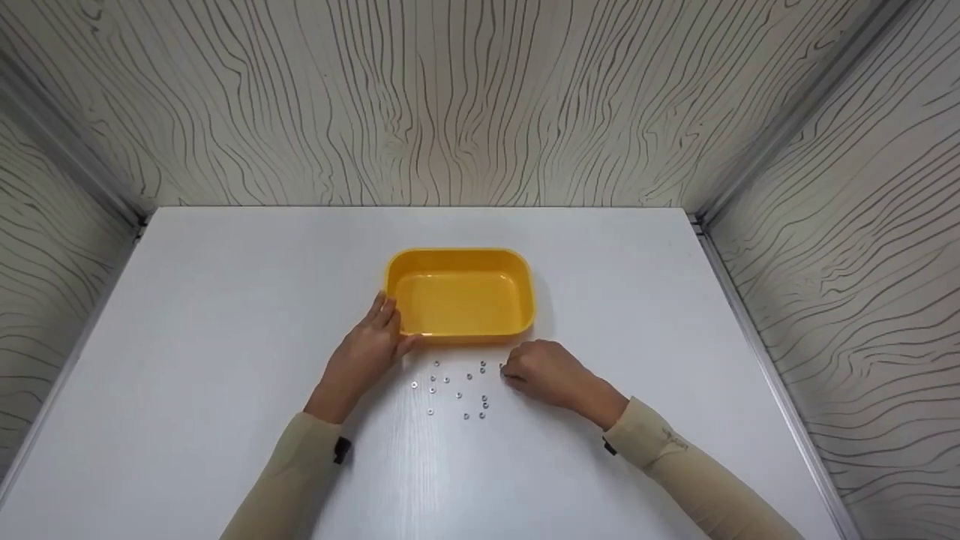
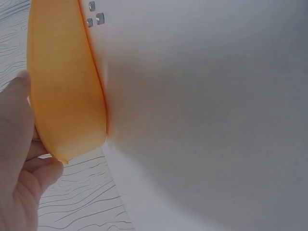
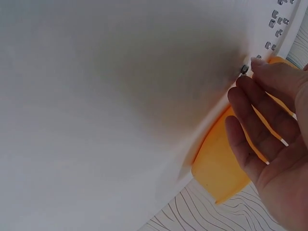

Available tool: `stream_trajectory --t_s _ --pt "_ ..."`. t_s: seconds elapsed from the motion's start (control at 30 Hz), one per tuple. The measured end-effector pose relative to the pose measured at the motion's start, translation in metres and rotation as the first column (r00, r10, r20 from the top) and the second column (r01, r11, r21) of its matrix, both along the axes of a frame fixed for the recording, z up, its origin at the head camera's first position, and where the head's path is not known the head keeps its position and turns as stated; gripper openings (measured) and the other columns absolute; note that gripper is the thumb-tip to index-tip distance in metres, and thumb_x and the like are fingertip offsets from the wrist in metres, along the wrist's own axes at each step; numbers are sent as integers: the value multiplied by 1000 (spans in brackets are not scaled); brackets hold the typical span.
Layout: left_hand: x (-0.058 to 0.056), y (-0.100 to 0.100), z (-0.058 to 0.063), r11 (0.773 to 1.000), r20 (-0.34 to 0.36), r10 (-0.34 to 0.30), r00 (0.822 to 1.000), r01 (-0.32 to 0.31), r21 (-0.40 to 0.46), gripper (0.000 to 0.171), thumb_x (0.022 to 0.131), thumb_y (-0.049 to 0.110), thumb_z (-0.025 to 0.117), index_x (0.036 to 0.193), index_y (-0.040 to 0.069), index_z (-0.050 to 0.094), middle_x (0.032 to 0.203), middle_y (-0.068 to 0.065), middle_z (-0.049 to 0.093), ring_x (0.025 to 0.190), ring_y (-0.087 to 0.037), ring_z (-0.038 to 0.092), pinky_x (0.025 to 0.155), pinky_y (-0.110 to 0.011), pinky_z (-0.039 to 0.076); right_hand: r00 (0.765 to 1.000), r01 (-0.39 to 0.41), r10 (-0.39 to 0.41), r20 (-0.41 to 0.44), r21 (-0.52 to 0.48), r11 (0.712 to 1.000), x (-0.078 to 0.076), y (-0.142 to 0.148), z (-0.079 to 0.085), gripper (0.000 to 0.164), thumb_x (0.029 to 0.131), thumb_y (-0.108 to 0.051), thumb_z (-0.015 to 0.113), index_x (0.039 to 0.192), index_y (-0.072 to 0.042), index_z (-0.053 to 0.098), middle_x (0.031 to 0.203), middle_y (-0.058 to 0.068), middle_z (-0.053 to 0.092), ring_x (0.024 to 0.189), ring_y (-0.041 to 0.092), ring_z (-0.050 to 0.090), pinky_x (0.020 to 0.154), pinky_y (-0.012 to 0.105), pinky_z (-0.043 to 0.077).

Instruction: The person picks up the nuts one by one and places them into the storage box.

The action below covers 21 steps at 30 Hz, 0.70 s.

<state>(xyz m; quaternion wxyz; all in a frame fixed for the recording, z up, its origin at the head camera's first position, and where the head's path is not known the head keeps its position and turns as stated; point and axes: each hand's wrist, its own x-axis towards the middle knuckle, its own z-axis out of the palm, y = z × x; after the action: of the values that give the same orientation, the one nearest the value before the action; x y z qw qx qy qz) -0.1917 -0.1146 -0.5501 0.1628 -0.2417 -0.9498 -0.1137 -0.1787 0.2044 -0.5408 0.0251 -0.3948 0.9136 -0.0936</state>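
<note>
My left hand (image 1: 367, 341) holds a yellow plastic bin (image 1: 457, 337) by its near left corner, thumb at the front rim and fingers along the left side. In the left wrist view the bin's outer wall (image 2: 67, 86) lies between thumb and fingers. Just beyond the bin's near right corner, my right hand (image 1: 547, 371) reaches down to the table. Its thumb and forefinger pinch a small metal nut (image 3: 244, 70), seen at the fingertips in the right wrist view; the other fingers are loosely bent. Several more nuts (image 1: 459, 395) lie scattered between the hands.
The white table (image 1: 225, 315) carries the bin and the nuts. Behind it stands a wall with a wood-grain pattern (image 1: 450, 105), and similar panels (image 1: 862, 262) flank both sides. Inside the bin, the bare yellow floor shows in the head view.
</note>
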Motion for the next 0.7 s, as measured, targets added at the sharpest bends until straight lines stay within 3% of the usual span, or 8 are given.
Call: stream_trajectory --t_s 0.13,0.4,0.7 --pt "0 1 -1 1000 -9 -6 1000 6 5 61 99 43 68 128 -11 65 143 -27 64 140 -43 59 103 -45 59 1000 10 -10 27 4 1000 0 -1 -1 13 93 -6 75 87 -15 82 74 -3 71 64 9 46 62 23 48" --pt "1 0 -2 1000 -16 -11 1000 11 14 58 98 43 71 122 -10 68 140 -28 66 138 -44 60 99 -46 61 999 3 -5 53 42 999 2 -2 0 14 93 -3 75 95 -14 85 86 0 76 73 10 59 72 25 61" --pt "0 0 2 1000 -30 -6 1000 7 14 56 99 41 71 122 -10 68 141 -26 66 138 -42 61 99 -45 61 999 -5 3 34 51 999 0 -3 1 17 94 0 71 94 -11 84 83 1 72 71 10 51 68 24 56"
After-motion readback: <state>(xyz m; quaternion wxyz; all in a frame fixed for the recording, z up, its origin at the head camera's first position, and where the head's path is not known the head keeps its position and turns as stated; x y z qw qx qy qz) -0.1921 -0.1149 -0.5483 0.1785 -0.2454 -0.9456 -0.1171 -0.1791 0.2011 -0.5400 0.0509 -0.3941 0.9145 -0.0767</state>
